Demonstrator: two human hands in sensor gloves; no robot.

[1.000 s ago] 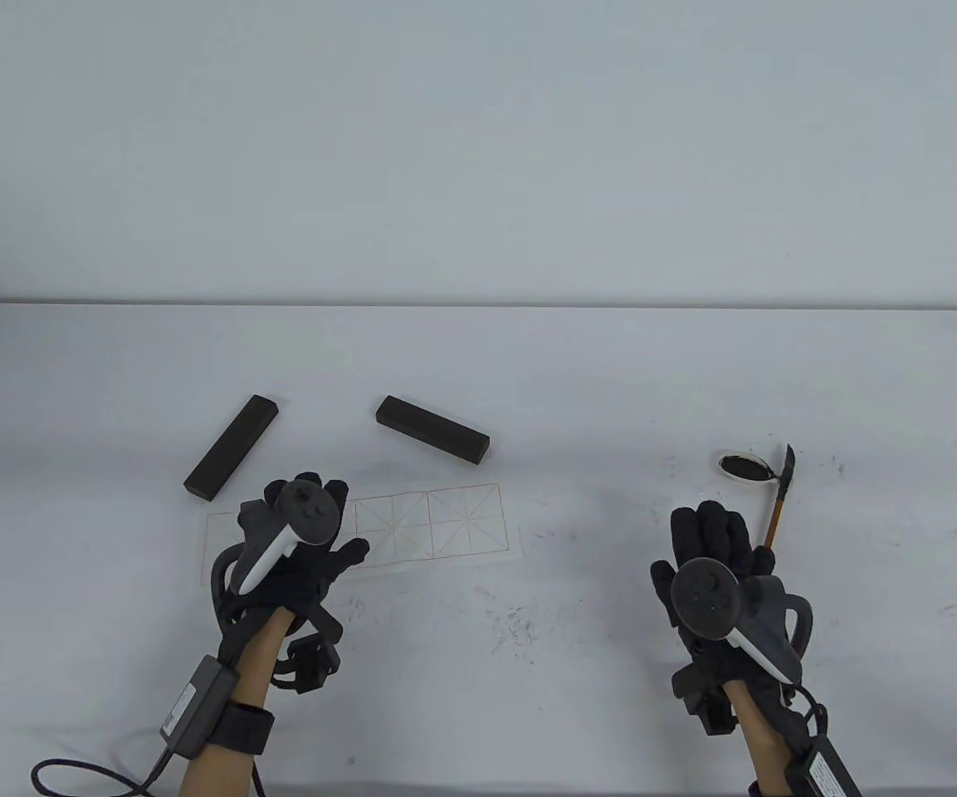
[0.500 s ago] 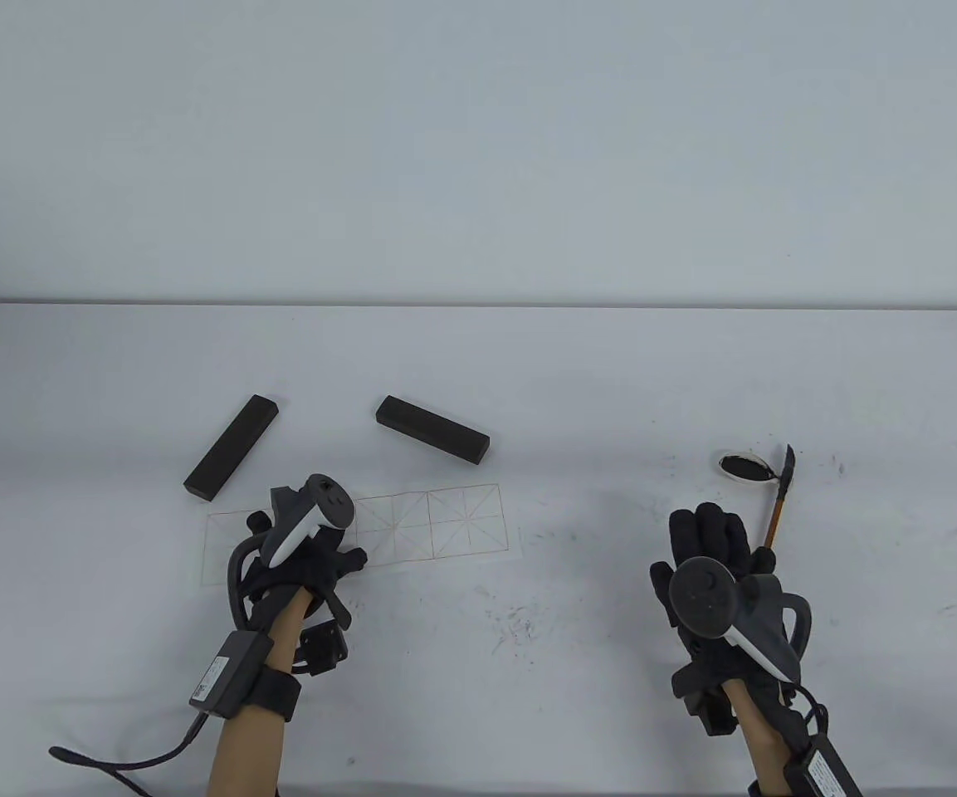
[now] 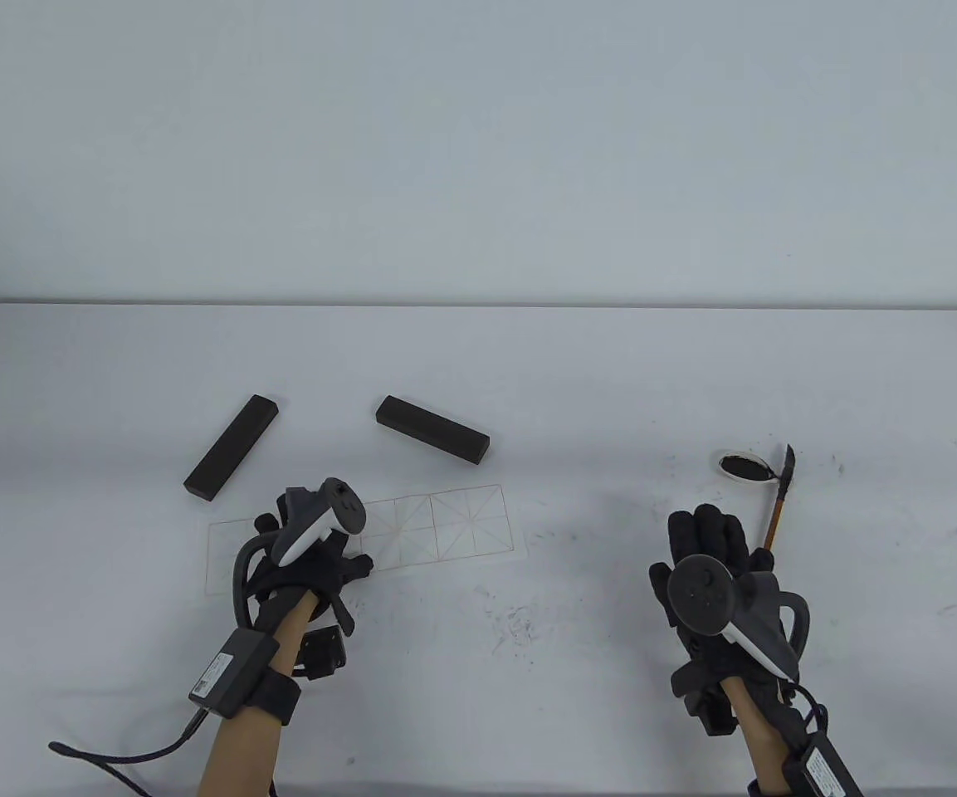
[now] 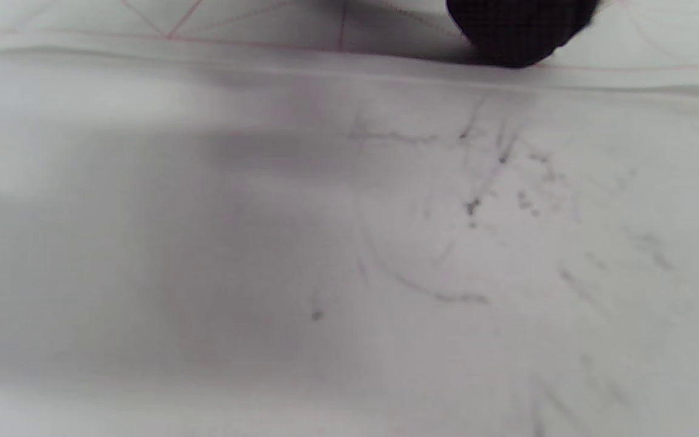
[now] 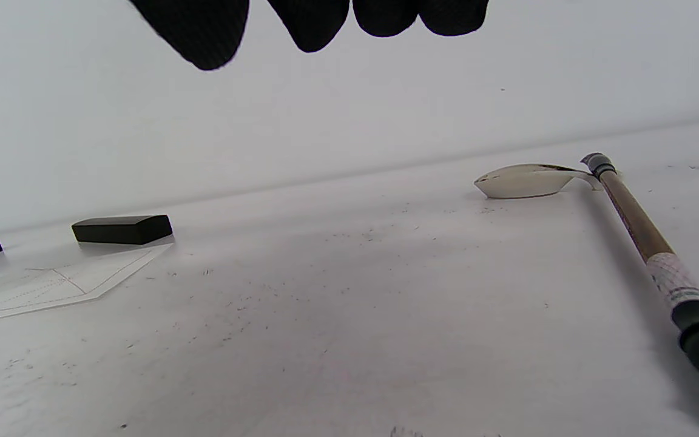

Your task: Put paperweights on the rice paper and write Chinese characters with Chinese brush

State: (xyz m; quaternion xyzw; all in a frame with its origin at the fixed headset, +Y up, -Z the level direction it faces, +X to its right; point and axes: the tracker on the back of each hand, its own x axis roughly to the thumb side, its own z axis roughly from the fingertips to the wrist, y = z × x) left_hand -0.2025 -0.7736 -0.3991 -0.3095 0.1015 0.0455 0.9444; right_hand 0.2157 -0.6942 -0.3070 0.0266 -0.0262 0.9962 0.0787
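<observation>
White ink-flecked surface (image 3: 528, 374): left hand (image 3: 304, 564) presses flat on flimsy, tear-prone rice paper (image 3: 445, 531), right hand (image 3: 715, 552) lies relaxed and empty beside the brush (image 3: 779, 502); both dense-looking paperweights (image 3: 231, 447) (image 3: 432, 428) sit beyond, best pinched mid-length.

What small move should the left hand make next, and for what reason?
Probably lift off the white rice paper with red grid lines and reach for the nearer dark rectangular paperweight. Both paperweights lie on the white table beyond the sheet, which only the left hand presses flat.
</observation>
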